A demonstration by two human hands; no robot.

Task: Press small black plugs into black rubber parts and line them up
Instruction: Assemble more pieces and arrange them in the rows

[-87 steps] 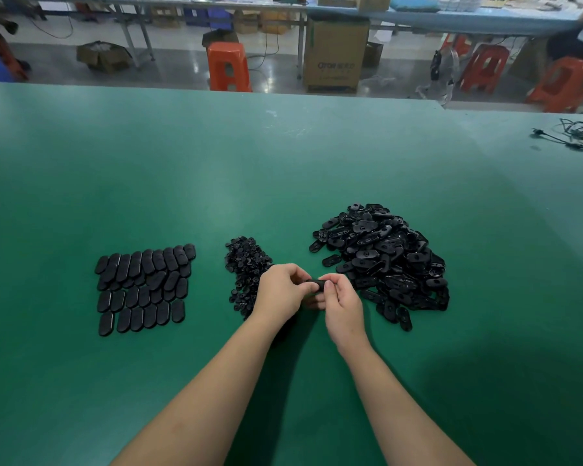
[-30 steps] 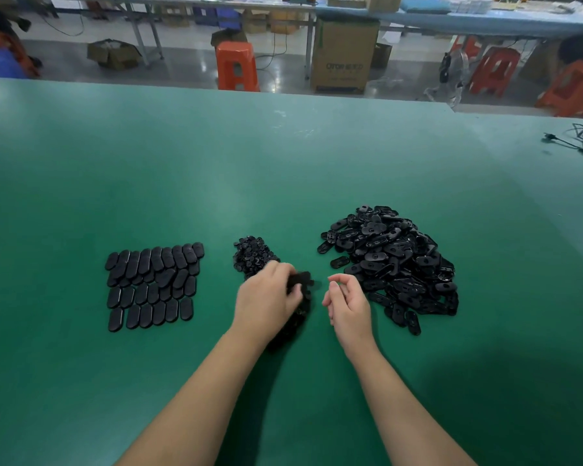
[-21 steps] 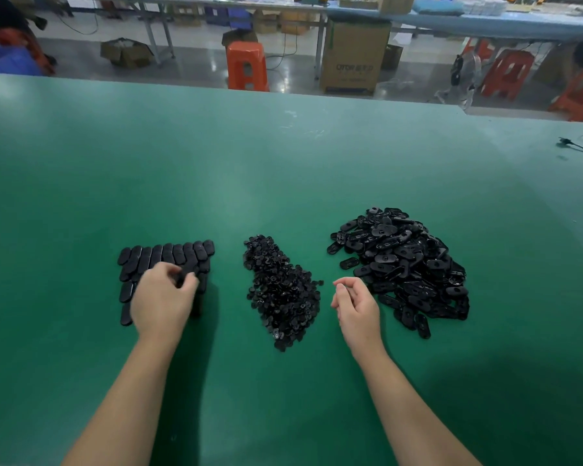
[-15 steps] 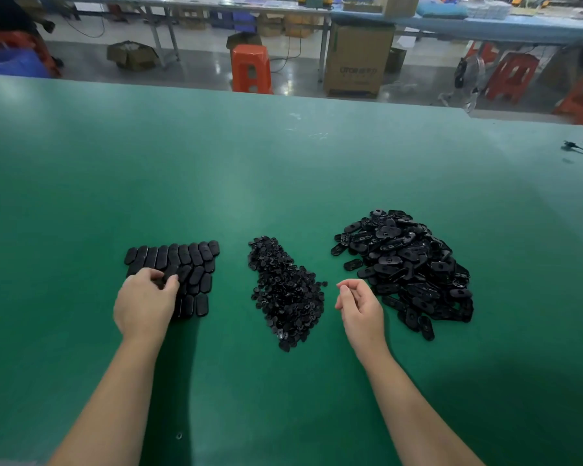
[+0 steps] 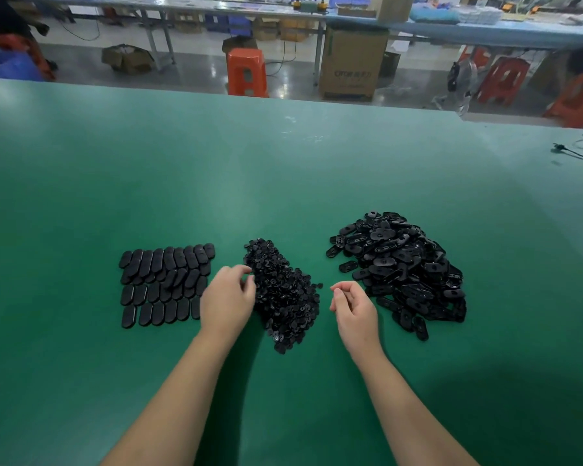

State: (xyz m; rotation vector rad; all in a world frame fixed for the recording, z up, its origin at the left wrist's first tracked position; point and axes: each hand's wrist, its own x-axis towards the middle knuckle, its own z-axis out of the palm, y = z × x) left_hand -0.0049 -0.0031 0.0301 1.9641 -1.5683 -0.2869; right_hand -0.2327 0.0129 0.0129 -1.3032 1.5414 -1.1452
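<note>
Several finished black oval rubber parts (image 5: pixel 164 284) lie lined up in rows on the left of the green table (image 5: pixel 283 169). A heap of small black plugs (image 5: pixel 283 294) sits in the middle. A bigger pile of loose rubber parts (image 5: pixel 401 264) lies on the right. My left hand (image 5: pixel 228 297) hovers at the left edge of the plug heap, fingers loosely curled toward it, holding nothing I can see. My right hand (image 5: pixel 352 306) hangs between the plug heap and the loose pile, fingers loosely curled and empty.
A black cable (image 5: pixel 579 153) lies at the table's far right edge. Beyond the far edge stand orange stools (image 5: pixel 246 72), a cardboard box (image 5: pixel 352 62) and other work tables.
My left hand carried the assembled part from the middle to the rows on the left, let it go there, and has come back right to the plug heap. My right hand stayed put.
</note>
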